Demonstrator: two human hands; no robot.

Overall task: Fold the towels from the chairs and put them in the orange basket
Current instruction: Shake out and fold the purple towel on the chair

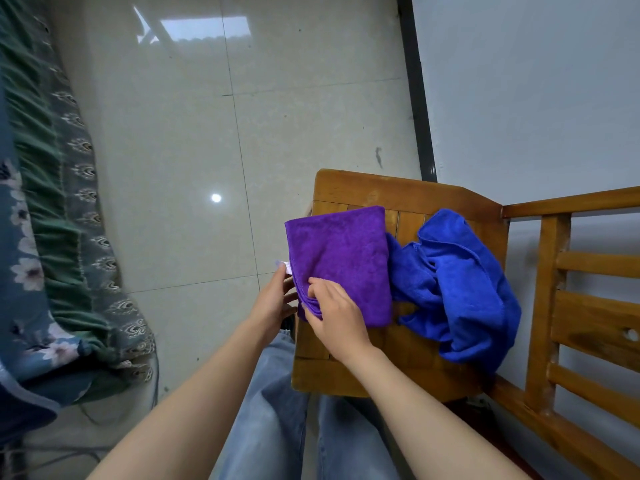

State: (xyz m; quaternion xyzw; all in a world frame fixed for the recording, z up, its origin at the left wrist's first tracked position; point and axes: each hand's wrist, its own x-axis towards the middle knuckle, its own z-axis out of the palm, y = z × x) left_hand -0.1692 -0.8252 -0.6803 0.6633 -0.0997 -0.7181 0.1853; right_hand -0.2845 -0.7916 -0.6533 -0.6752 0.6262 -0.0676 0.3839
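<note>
Purple towel [341, 258] lies folded on the chair [408, 199], with the blue towel [460, 282] crumpled just beside it. The right hand [337, 313] pinches the purple towel's near corner, and the left hand [275, 301] has its fingers straight against the edge.

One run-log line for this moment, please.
purple towel: folded, on chair; left hand: touches edge; right hand: pinches corner; blue towel: crumpled

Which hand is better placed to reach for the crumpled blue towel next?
Probably right. The right hand grips the purple towel on the side nearer the blue towel; the left hand sits at the purple towel's outer left edge, farther away.
</note>
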